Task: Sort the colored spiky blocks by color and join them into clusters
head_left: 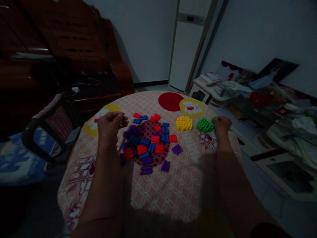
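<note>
A round table (158,195) with a patterned cloth holds a loose heap of red, blue and purple plastic blocks (148,143) at its middle. A yellow cluster of blocks (184,123) and a green cluster (205,125) lie to the right. My left hand (110,125) hovers over the heap's left edge, fingers curled in a pinch; what it holds, if anything, I cannot make out. My right hand (222,125) rests beside the green cluster, fingers closed on a green block (213,119).
A dark chair (49,129) stands at the table's left, a dark wooden sofa (61,56) behind it. A low white table (213,89) with papers and cluttered goods sits at the right. A white door (188,46) is at the back.
</note>
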Tool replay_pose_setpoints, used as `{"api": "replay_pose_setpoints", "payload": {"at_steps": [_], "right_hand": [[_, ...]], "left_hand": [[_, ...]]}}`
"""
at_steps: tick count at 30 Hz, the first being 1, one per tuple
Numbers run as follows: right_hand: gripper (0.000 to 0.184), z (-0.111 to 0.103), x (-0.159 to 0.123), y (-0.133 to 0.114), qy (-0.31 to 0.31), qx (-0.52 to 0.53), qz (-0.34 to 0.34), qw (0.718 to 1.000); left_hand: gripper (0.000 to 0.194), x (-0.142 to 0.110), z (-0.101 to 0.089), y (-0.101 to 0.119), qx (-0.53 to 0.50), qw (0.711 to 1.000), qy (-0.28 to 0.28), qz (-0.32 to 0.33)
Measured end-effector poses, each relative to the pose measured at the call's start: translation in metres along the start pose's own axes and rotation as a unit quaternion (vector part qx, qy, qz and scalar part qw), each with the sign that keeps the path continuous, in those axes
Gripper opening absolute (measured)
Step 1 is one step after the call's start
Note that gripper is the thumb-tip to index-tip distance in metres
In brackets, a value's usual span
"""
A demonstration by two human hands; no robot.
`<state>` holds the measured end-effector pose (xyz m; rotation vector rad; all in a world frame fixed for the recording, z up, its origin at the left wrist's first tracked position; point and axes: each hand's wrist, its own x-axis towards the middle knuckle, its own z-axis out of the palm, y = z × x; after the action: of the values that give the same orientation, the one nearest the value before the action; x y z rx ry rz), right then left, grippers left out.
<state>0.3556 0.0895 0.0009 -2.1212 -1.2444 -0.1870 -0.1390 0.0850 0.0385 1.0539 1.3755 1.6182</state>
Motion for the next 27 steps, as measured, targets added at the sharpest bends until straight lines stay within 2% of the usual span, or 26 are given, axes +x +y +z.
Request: {"api": "replay_pose_setpoints", "payload": {"at_steps": [4,8,11,13,15,17,19,21,24,27], "right_hand": [[0.025,0.011,0.005,0.0,-0.046,-0.027,0.021,0.998],[0.036,0.012,0.003,0.001,-0.062,-0.052,-0.004,0.997],[0.042,0.002,-0.001,-0.001,-0.037,-0.061,0.003,0.997],[0.041,-0.008,-0.008,-0.007,0.003,-0.054,-0.001,0.999],[0.04,-0.019,-0.022,-0.016,0.043,-0.027,-0.022,0.998],[0.038,-0.026,-0.044,-0.031,0.057,0.02,-0.058,0.996],[0.036,-0.028,-0.072,-0.05,0.04,0.075,-0.1,0.991],[0.034,-0.023,-0.1,-0.071,-0.007,0.11,-0.139,0.984],[0.033,-0.008,-0.134,-0.104,-0.089,0.134,-0.194,0.968],[0.032,0.011,-0.154,-0.129,-0.146,0.151,-0.231,0.95]], "left_hand": [[0.023,-0.001,-0.001,0.001,0.001,1.0,-0.003,0.009],[0.021,0.0,-0.002,0.001,0.004,1.0,-0.002,0.005],[0.022,0.0,-0.002,0.001,0.004,1.0,-0.002,0.006],[0.023,-0.001,-0.002,0.002,-0.002,1.0,-0.001,0.003],[0.023,-0.002,-0.002,0.003,-0.015,1.0,-0.003,0.0],[0.023,-0.002,-0.002,0.004,-0.025,1.0,-0.006,0.0],[0.023,-0.003,-0.001,0.004,-0.033,0.999,-0.01,0.002],[0.024,-0.003,-0.001,0.004,-0.041,0.999,-0.017,0.006],[0.025,-0.002,-0.001,0.002,-0.052,0.998,-0.02,0.0],[0.024,0.0,-0.004,0.001,-0.06,0.998,-0.01,-0.01]]}}
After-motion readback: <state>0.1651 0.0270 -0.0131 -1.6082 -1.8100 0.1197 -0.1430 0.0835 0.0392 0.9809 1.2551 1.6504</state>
